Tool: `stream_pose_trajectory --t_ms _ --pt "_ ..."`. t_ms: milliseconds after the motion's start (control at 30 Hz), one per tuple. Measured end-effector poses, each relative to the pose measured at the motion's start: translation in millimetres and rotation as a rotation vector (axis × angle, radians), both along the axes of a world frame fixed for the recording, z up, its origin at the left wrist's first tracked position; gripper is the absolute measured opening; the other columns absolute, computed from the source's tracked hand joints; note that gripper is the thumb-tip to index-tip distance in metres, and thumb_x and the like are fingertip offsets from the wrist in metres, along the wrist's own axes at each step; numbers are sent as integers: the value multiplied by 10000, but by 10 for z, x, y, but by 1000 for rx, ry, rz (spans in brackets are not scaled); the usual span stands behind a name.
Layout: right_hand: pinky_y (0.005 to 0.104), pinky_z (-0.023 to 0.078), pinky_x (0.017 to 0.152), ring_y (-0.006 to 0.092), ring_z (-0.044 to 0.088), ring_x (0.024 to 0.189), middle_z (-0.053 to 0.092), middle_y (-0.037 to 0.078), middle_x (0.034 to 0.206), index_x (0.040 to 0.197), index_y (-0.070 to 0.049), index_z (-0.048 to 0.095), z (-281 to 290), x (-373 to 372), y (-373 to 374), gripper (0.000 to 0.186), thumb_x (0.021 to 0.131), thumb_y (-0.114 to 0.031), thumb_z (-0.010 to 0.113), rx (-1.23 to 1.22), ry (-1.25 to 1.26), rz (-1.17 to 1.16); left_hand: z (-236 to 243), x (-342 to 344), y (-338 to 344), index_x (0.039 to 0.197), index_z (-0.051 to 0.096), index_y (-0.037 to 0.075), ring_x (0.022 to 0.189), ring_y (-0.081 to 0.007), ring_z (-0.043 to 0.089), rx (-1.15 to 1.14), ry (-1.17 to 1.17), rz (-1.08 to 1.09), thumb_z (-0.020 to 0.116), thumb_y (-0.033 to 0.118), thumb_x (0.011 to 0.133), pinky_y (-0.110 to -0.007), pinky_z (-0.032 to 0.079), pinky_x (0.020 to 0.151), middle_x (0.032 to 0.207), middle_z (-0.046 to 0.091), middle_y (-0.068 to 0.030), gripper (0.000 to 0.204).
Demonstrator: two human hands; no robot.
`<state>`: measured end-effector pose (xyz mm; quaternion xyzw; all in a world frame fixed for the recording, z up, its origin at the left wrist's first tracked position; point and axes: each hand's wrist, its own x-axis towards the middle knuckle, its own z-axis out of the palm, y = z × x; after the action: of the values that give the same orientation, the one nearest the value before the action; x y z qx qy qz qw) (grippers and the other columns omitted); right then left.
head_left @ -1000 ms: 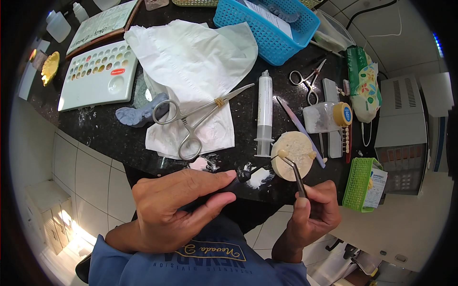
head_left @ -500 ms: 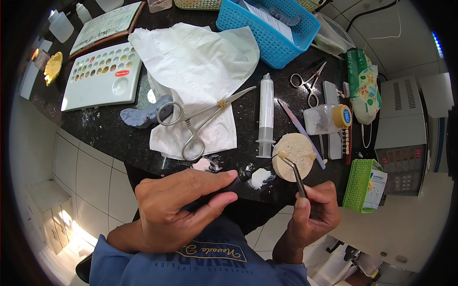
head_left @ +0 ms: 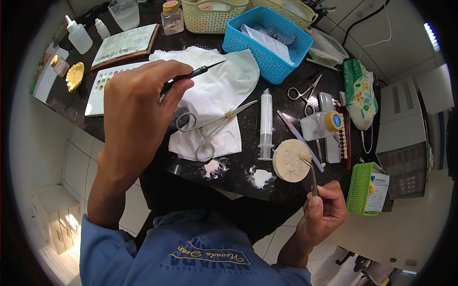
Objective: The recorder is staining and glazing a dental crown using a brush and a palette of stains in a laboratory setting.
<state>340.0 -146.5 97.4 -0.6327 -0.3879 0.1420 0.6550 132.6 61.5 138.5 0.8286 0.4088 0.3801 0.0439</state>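
The slim black tool [head_left: 199,71] tapers to a point.

I note a blue shirt [head_left: 186,231] with matching blue sleeves [head_left: 102,252]; yellow-framed yellow script [head_left: 217,254] overlaps darker block lettering [head_left: 205,265] on the front.

- Beyond the right hand [head_left: 324,209] there is a black speckled table [head_left: 249,143].
- Far ahead and right of this hand is a pale tiled wall [head_left: 403,52] with a bluish-white light strip [head_left: 431,37].
- Right of the same hand is a smooth pale panel [head_left: 381,233].
- Left of the left hand [head_left: 136,105], lower, lies the pale tiled floor [head_left: 76,164].
- There, a pale cabinet [head_left: 55,224] catches bright light.
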Motion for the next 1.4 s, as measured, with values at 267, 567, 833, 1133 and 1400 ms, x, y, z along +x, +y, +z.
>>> stream_pose_trajectory --t_ms 267,567,833,1133,1400 --pt "183 409 549 77 508 608 518 56 751 862 51 634 40 61 -69 131 745 -8 628 34 -16 0 -76 146 259 892 696 33 769 -263 652 27 164 -129 705 53 761 -336 500 711 849 686 -104 133" --pt "181 403 521 66 502 601 507 46 758 867 52 634 68 84 -121 131 750 -7 630 64 -12 -20 58 436 156 973 684 37 827 -257 623 175 128 -230 725 93 753 -351 499 717 882 659 -100 230" --pt "178 388 513 63 482 587 497 42 750 846 52 634 50 125 -193 127 739 -16 633 45 -39 -47 17 543 -471 1166 592 55 946 -267 579 -222 284 -561 761 256 733 -379 487 813 1156 551 -114 507" --pt "180 400 548 72 487 608 495 49 746 840 53 629 26 166 -222 127 730 -9 628 43 -62 -62 223 439 94 967 646 16 897 -297 596 37 325 -338 677 29 772 -380 473 780 966 597 -118 198" --pt "180 408 564 75 486 619 482 43 746 832 53 617 27 134 -197 111 728 15 609 42 -31 -63 55 274 526 908 610 10 904 -287 556 89 602 -298 607 12 781 -389 462 809 903 588 -115 128"
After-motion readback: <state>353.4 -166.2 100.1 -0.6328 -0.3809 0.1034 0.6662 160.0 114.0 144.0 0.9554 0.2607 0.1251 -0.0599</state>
